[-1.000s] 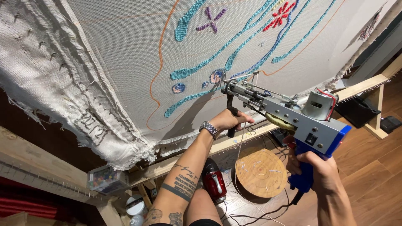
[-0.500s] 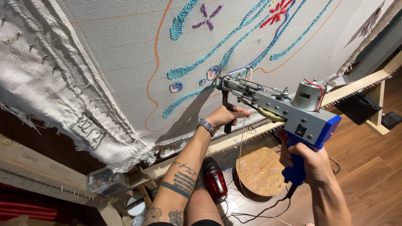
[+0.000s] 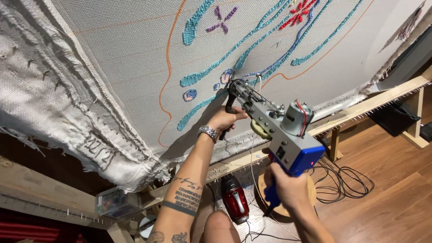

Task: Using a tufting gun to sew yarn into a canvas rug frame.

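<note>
Grey-and-blue electric tufting gun (image 3: 279,130) held up against the stretched pale-grey tufting cloth (image 3: 135,58), long axis running from lower right to upper left, needle end pointing up-left into the cloth just below the teal yarn lines (image 3: 198,78), blue pistol grip hanging down at the rear. Small grey motor with red wire sits on top near the back. Compared with half a second ago the gun sits a bit higher and closer to the cloth, nose now right by the little blue tufted blobs; both hands kept the same grips, and the cloth design looks shifted with the head camera. Left hand (image 3: 225,119), metal watch at the wrist, fingers curled tight around the black front handle under the nose, no gap visible. Right hand (image 3: 285,189) wrapped closed around the blue rear grip, fingers fully folded; cannot tell whether a finger is on the trigger. Cloth is tacked onto a light wooden frame (image 3: 369,105) whose lower bar runs just behind the gun. Orange guide line (image 3: 167,67) curves down the cloth to the left of the nose; purple flower and red flower tufted higher up. Below on the wooden floor: red-and-black hand vacuum (image 3: 235,204), round wooden stool top (image 3: 310,191) partly behind the right hand, black cable tangle (image 3: 346,177). Clear plastic box (image 3: 114,203) of coloured bits sits on the lower left beam.
</note>
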